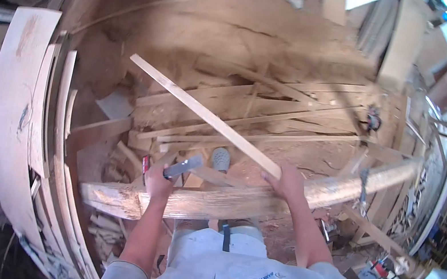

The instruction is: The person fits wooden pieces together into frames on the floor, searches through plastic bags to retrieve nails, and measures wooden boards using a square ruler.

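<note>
My right hand (288,182) is closed around the near end of a long, thin wooden strip (204,114), which slants up and away to the left. My left hand (159,181) grips a tool with a flat grey metal part (183,166); its exact kind is unclear. A small red piece (146,164) shows beside that hand's fingers, and I cannot tell whether it belongs to the tool. Below both hands a thick, rough log (214,203) lies crosswise in front of my body. The strip's far end is free in the air.
Boards and strips (262,110) lie scattered over the dusty floor beyond the log. Long planks (14,108) stand stacked on the left. A dark cord (363,186) is tied around the log's right part. Tools and a power tool (388,275) sit at lower right.
</note>
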The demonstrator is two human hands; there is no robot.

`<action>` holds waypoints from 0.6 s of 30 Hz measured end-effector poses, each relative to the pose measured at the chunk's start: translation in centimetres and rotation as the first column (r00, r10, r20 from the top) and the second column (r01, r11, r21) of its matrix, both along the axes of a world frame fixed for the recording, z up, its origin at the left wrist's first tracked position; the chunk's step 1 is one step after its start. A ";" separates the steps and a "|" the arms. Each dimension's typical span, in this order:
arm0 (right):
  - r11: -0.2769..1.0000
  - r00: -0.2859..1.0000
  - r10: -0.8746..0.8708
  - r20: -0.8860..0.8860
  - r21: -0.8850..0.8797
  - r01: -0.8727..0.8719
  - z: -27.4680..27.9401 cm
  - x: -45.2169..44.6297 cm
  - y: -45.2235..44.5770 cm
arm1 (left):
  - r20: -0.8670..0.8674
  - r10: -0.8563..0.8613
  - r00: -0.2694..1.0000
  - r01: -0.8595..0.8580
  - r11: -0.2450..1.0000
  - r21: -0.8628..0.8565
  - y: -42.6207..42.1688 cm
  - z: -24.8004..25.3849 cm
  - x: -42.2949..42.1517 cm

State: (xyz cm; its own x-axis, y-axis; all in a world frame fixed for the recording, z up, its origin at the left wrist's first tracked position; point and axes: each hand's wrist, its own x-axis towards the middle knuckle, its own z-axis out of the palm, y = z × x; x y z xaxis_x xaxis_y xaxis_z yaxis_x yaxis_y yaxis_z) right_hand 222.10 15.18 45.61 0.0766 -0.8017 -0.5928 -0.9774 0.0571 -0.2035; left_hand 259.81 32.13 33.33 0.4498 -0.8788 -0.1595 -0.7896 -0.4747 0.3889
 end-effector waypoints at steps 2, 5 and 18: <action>0.981 0.985 -0.142 -0.098 0.119 0.153 5.0 -3.9 5.8 | 0.006 0.000 1.000 0.001 1.000 -0.008 0.7 -0.6 0.1; 0.930 0.944 -0.327 0.037 -0.163 0.328 10.1 -7.7 17.7 | 0.069 -0.088 0.994 0.091 0.995 -0.051 0.7 2.7 -0.5; 0.614 0.647 -0.760 -0.059 -0.392 0.685 4.7 -17.1 56.3 | 0.048 -0.237 0.970 0.231 0.847 -0.479 4.7 7.2 -7.1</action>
State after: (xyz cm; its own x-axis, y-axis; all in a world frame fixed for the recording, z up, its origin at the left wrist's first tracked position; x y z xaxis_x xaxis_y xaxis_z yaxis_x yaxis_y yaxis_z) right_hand 205.03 71.48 50.28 -0.6982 -0.6765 -0.2341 -0.6612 0.7348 -0.1513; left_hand 252.68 36.85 40.50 0.2219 -0.9269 0.3025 -0.8471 -0.0296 0.5306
